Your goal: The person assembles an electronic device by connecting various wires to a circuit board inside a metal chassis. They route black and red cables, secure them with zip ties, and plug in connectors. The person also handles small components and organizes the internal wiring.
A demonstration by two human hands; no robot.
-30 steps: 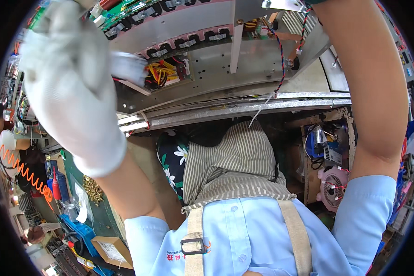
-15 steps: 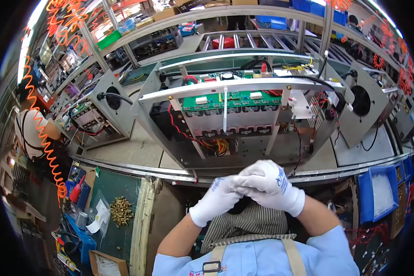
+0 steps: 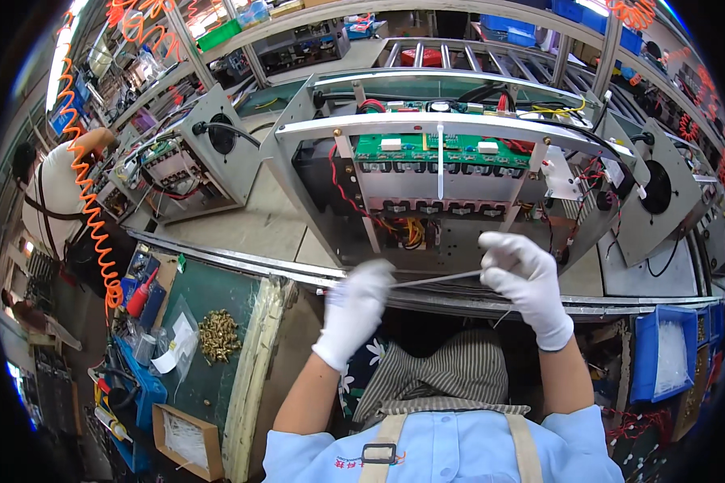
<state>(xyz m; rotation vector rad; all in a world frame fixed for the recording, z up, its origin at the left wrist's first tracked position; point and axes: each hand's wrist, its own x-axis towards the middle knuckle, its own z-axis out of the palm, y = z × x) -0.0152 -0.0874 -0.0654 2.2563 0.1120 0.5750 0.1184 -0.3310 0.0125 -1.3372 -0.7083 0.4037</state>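
Observation:
A thin pale cable tie (image 3: 439,280) runs nearly level between my two white-gloved hands, in front of the metal chassis. Its left end meets my left hand (image 3: 358,304), which is smeared by motion but looks closed on it. At the other end my right hand (image 3: 524,282) pinches the tie with bent fingers; a thin pale tail shows below that hand. The open chassis (image 3: 338,129) stands just beyond, holding a green circuit board (image 3: 439,151), black parts and red wires. Another white tie (image 3: 441,165) hangs down over its front rail.
Brass fittings (image 3: 219,336) lie piled on the green bench at left, near a cardboard box (image 3: 209,451) of white ties. A blue bin (image 3: 643,358) stands at right. Similar chassis flank the middle one. A person (image 3: 60,181) works at far left, beyond a coiled orange hose (image 3: 91,217).
My hands were together in front of the chassis; now they are apart with the tie stretched between them. The whole view has shifted, moving the chassis up and right in the picture.

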